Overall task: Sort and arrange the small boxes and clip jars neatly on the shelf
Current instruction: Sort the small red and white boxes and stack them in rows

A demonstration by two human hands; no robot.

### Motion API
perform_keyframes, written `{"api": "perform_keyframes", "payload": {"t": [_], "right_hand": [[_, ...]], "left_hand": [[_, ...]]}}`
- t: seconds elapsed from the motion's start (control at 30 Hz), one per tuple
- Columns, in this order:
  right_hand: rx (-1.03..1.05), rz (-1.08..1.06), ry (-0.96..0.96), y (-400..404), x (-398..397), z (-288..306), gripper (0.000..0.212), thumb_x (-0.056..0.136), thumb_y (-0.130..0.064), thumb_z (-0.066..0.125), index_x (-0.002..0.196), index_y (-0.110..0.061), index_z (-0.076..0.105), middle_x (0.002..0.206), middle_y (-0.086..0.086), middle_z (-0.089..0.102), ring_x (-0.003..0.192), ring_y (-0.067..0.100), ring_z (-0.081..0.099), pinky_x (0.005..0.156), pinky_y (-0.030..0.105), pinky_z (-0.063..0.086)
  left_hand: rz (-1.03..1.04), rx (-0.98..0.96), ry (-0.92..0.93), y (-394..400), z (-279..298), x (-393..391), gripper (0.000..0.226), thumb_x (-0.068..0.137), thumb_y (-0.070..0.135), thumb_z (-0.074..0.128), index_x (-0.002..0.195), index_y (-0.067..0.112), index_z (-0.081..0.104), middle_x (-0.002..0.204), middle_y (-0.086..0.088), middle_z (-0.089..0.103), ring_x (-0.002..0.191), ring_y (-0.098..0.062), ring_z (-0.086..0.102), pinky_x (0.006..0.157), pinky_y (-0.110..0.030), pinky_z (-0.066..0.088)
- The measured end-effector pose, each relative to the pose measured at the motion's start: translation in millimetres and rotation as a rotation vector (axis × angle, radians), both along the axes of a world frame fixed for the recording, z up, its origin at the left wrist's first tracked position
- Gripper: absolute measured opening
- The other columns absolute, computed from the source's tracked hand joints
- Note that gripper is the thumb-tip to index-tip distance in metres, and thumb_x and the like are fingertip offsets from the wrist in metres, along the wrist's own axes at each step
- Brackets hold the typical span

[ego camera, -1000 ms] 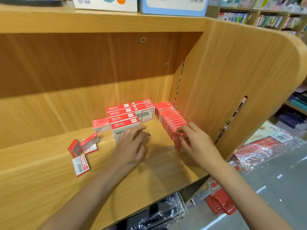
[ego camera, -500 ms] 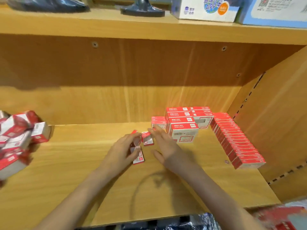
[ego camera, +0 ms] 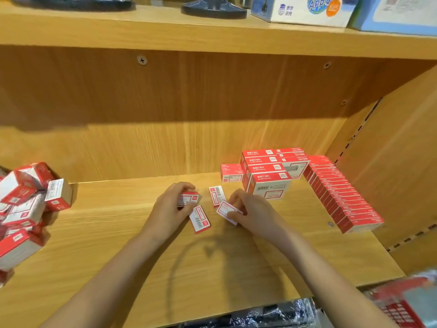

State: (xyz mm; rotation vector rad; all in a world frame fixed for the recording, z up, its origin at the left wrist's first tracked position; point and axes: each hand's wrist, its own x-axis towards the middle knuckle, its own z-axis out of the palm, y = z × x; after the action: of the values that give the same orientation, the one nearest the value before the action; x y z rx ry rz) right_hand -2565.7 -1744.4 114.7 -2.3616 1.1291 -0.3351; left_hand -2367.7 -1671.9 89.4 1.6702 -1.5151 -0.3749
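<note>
Small red-and-white staple boxes lie on the wooden shelf (ego camera: 236,268). My left hand (ego camera: 169,210) grips one small box (ego camera: 189,200) just above the shelf's middle. My right hand (ego camera: 253,210) pinches another small box (ego camera: 226,210) beside it. Two loose boxes lie flat between the hands, one (ego camera: 200,218) near my left thumb and one (ego camera: 216,195) further back. A tidy row of small boxes (ego camera: 343,195) stands on edge along the right wall. Larger cartons (ego camera: 267,176) are stacked at the back right, with a single box (ego camera: 231,172) to their left.
A jumbled heap of red-and-white cartons (ego camera: 26,204) fills the shelf's left end. The upper shelf board (ego camera: 212,34) hangs overhead with boxes and a dark stand on it. The right side panel (ego camera: 402,162) closes the bay. Wrapped goods lie below the front edge.
The view swung left from the right-hand row. Both hands moved to the loose boxes at the shelf's middle, and each has taken hold of one small box.
</note>
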Motion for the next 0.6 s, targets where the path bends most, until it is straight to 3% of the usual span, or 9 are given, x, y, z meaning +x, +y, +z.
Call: {"api": "perform_keyframes", "payload": {"t": [0.17,0.27,0.33,0.4,0.47,0.53,0.6], "right_hand": [[-0.285,-0.121,0.073,4.5,31.4,-6.7,0.03,0.092,-0.032,0.05,0.11,-0.008,0.056,0.111,0.008,0.057,0.102,0.024,0.053,0.082,0.029,0.037],[-0.435,-0.185,0.202,5.7,52.7,-10.1,0.037,0.081,-0.035,0.065,0.101,-0.004,0.061,0.097,0.012,0.064,0.093,0.028,0.059,0.076,0.034,0.049],[-0.449,-0.166,0.145,0.3,59.4,-13.5,0.038,0.067,-0.029,0.079,0.086,-0.001,0.063,0.081,0.015,0.065,0.08,0.031,0.062,0.066,0.033,0.05],[-0.332,-0.141,0.057,-7.9,62.5,-9.6,0.036,0.074,-0.023,0.072,0.098,0.001,0.058,0.093,0.017,0.063,0.093,0.033,0.056,0.076,0.035,0.043],[-0.218,-0.104,0.003,-16.0,59.9,-0.1,0.034,0.078,-0.023,0.065,0.104,-0.003,0.056,0.102,0.013,0.06,0.102,0.03,0.05,0.08,0.033,0.035],[-0.182,-0.039,-0.012,-20.8,49.8,13.7,0.014,0.075,-0.025,0.066,0.082,-0.016,0.058,0.088,0.006,0.057,0.094,0.028,0.051,0.07,0.029,0.031],[-0.142,0.037,0.065,-16.0,32.1,24.9,0.02,0.073,-0.023,0.067,0.064,-0.023,0.05,0.074,0.0,0.051,0.083,0.027,0.052,0.063,0.027,0.029]], "left_hand": [[0.028,-0.004,-0.071,5.8,-3.0,12.5,0.025,0.083,-0.004,0.056,0.103,0.01,0.058,0.103,0.002,0.061,0.092,-0.013,0.055,0.078,0.0,0.031],[0.005,0.03,-0.103,10.5,-1.3,19.1,0.021,0.083,0.001,0.059,0.1,0.013,0.061,0.098,0.003,0.063,0.089,-0.014,0.057,0.074,-0.004,0.035],[-0.007,0.054,-0.105,13.8,-1.7,23.0,0.018,0.084,0.006,0.061,0.098,0.017,0.062,0.096,0.001,0.064,0.088,-0.016,0.057,0.077,-0.017,0.041],[0.026,0.069,-0.133,15.6,-3.8,26.5,0.017,0.084,0.011,0.063,0.098,0.02,0.064,0.094,0.0,0.062,0.087,-0.017,0.055,0.078,-0.028,0.041],[0.077,0.069,-0.112,16.6,-4.0,30.9,0.017,0.083,0.012,0.064,0.099,0.02,0.065,0.09,0.001,0.058,0.084,-0.016,0.053,0.075,-0.025,0.038],[0.067,0.053,-0.033,16.6,-0.1,34.8,0.017,0.082,0.015,0.066,0.097,0.022,0.066,0.087,0.005,0.058,0.08,-0.011,0.054,0.072,-0.015,0.037],[-0.047,0.069,0.077,16.1,6.7,35.6,0.016,0.078,0.026,0.065,0.093,0.031,0.063,0.09,0.01,0.06,0.081,-0.005,0.056,0.071,-0.01,0.038]]}}
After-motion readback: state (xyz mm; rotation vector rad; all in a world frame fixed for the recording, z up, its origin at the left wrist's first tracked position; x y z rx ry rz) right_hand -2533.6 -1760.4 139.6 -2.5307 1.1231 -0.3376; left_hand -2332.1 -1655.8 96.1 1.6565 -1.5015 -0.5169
